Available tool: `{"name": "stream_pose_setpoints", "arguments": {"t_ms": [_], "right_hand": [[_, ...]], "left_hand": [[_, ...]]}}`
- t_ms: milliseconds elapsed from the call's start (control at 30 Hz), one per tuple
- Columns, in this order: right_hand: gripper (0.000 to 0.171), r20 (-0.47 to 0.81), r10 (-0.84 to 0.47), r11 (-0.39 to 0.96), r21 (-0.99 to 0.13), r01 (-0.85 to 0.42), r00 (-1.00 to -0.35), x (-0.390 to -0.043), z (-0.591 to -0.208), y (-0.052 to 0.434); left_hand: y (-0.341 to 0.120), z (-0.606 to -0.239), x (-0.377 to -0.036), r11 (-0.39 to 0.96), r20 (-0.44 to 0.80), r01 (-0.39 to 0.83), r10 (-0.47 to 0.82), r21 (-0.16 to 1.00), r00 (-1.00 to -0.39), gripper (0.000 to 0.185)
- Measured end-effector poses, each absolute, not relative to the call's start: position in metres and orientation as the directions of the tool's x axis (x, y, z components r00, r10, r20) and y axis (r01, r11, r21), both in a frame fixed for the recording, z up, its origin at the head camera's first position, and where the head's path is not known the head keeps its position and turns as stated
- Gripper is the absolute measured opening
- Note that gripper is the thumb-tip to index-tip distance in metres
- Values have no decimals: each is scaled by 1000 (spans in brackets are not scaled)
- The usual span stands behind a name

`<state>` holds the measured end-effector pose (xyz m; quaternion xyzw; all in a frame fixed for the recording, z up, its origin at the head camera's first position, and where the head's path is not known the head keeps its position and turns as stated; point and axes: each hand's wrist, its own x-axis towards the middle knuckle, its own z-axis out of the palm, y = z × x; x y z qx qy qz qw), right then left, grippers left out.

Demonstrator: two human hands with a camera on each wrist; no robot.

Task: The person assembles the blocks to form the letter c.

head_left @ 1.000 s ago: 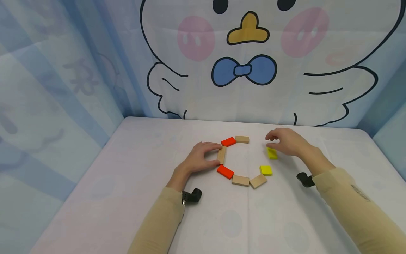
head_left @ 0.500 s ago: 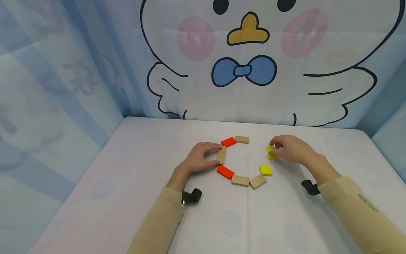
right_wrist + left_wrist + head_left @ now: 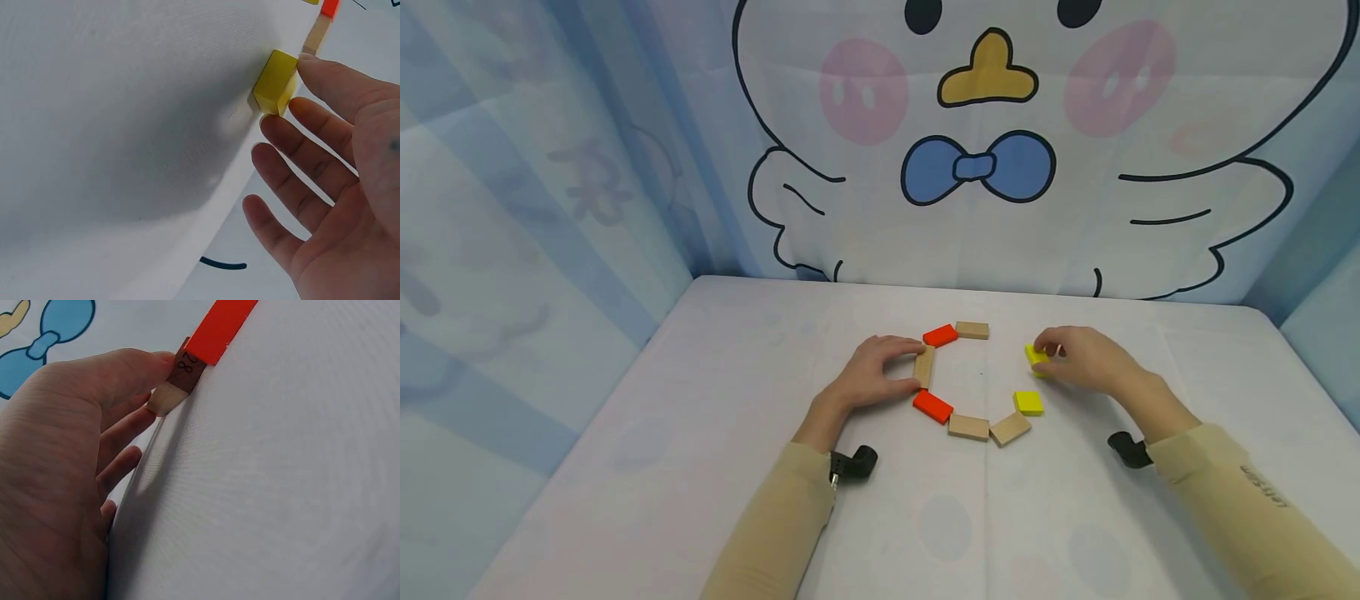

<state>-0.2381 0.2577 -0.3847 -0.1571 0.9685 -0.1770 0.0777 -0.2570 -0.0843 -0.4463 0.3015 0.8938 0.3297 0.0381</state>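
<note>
My left hand (image 3: 874, 371) pinches a plain wooden block (image 3: 925, 367) between thumb and fingers at its two ends. In the left wrist view, that wooden block (image 3: 169, 398) shows a dark side marked 28, and a red block (image 3: 220, 330) lies against it. On the right, my right hand (image 3: 1088, 358) holds a yellow block (image 3: 1033, 356) with thumb and forefinger, partly covering it. The right wrist view has this yellow block (image 3: 275, 76) at the thumb tip, while the other fingers spread loosely. A second yellow block (image 3: 1028, 403) lies just nearer the front.
Several flat blocks form a broken ring: a red block (image 3: 940, 335) and wooden block (image 3: 972, 330) at the back, a red block (image 3: 933, 406) and wooden blocks (image 3: 968, 427) in front. Behind the white table (image 3: 700, 467) hangs a cartoon-printed cloth (image 3: 977, 237).
My right hand has come down from above the far yellow block and taken hold of it. That block has shifted slightly left. My left hand has stayed in place.
</note>
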Motion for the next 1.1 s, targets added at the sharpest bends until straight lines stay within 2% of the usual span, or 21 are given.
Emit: {"name": "stream_pose_setpoints", "arguments": {"t_ms": [1100], "right_hand": [[29,-83,-360,860,-416,-295,-929,-265,-388,235]], "left_hand": [[-83,-445,-255,615,114,486,543,621,-832,53]]}}
